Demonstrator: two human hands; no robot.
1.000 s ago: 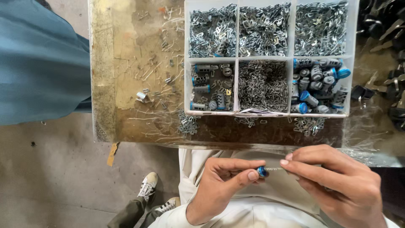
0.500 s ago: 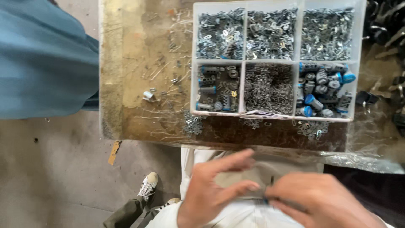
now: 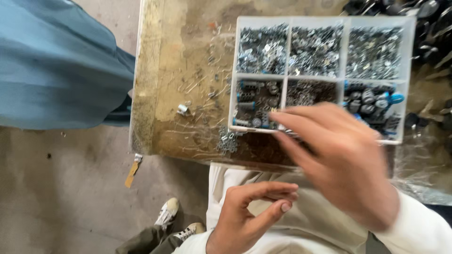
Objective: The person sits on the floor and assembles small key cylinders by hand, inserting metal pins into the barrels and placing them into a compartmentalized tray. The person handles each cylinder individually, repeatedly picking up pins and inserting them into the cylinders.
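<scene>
A white compartment tray (image 3: 409, 56) is showing silvery grey metal bits in its upper cells, while dark cylinders with bright blue caps (image 3: 372, 101) are filling a lower right cell and darker blue-banded ones (image 3: 254, 103) a lower left cell. The worktop (image 3: 174, 94) is looking mottled ochre and brown, stained darker along the near edge. A cream-white sleeve (image 3: 419, 226) is covering the right arm. Teal-blue cloth (image 3: 56, 66) is hanging at the left above a grey floor (image 3: 56, 188), and white shoes (image 3: 169, 216) are showing beside olive trouser legs.
</scene>
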